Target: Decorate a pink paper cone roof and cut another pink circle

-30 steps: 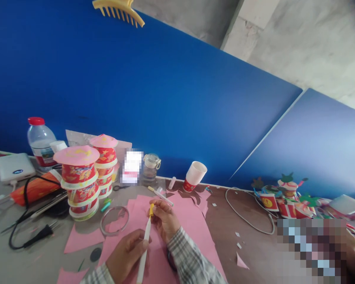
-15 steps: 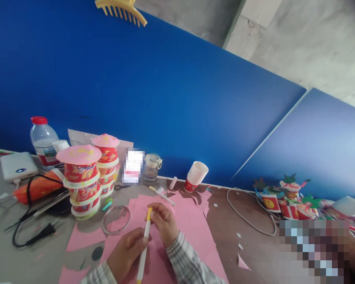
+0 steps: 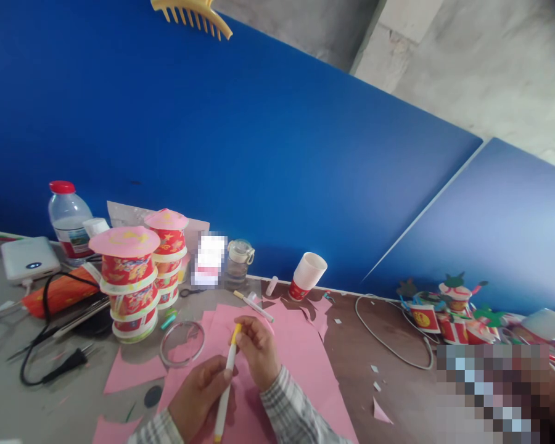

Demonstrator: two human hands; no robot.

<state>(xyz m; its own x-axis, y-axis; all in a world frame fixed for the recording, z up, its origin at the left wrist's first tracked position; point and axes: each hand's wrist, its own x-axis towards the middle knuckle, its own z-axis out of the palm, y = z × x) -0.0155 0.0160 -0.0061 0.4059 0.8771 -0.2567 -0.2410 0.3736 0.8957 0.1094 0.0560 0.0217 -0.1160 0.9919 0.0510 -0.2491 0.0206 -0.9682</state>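
A white marker pen (image 3: 225, 394) with a yellow cap slants between my two hands, above pink paper (image 3: 300, 351). My left hand (image 3: 198, 391) is closed around the white barrel, thumb on top. The fingers of my right hand (image 3: 259, 348) pinch the yellow cap at the upper end. Just beyond my hands lies a second white marker (image 3: 255, 306) on the paper. To the left is a clear round tape roll (image 3: 182, 343). Behind it stand two stacked red paper-cup towers (image 3: 128, 287) with pink paper tops.
Along the blue partition (image 3: 277, 154) stand a bottle with a red cap (image 3: 69, 222), a glass jar (image 3: 238, 262) and white paper cups (image 3: 308, 275). A black plug (image 3: 67, 365) and cord lie left. A white cable (image 3: 388, 354) and cup crafts (image 3: 457, 317) are right, near another person's hand.
My right hand and the capped end of the marker have shifted very slightly right. The whole view has moved a little; both hands keep their hold.
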